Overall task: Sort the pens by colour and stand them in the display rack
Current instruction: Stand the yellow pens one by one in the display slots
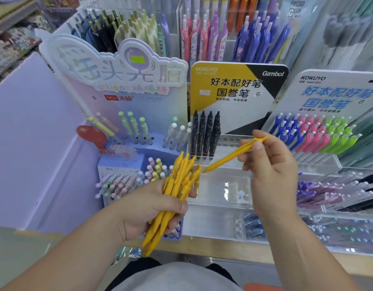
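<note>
Shelf (223, 248) with pen racks (221, 196)

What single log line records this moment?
left hand grips yellow pen bundle | right hand pinches single yellow pen | rack holds black pens

A pale lilac panel (34, 133) stands at the left end of a light wooden shelf (233, 251). Beyond it, far left, shop shelves (7, 38) hold blurred goods. The light is bright and even.

My left hand (147, 208) grips a bundle of yellow pens (177, 185), clip ends up. My right hand (271, 164) pinches a single yellow pen (229, 157) near its clip end, tilted, with its tip just beside the bundle. Four black pens (205, 135) stand at the back left corner of the clear rack (219, 196), under a yellow sign (204, 89)
</note>
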The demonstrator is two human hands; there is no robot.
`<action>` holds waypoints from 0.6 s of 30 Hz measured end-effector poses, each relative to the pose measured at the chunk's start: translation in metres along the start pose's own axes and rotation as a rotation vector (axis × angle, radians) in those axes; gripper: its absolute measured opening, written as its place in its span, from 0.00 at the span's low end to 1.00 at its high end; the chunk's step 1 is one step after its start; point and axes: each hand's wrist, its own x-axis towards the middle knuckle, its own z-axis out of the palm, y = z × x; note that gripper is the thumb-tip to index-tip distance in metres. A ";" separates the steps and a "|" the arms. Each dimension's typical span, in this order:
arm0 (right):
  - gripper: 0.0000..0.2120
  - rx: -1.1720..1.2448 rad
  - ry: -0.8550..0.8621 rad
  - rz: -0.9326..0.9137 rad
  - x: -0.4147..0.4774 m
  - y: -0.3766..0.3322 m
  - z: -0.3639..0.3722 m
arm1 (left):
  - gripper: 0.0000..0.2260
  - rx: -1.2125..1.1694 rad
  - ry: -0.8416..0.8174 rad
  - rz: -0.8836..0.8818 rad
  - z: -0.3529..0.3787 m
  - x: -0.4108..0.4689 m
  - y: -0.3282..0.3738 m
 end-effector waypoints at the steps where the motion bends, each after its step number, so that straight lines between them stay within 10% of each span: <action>1: 0.09 -0.057 0.004 -0.037 0.001 0.002 -0.004 | 0.17 -0.044 0.031 0.000 -0.001 -0.001 -0.002; 18: 0.08 -0.639 -0.412 -0.189 0.003 0.051 0.006 | 0.19 -0.459 0.206 0.143 -0.010 -0.005 -0.016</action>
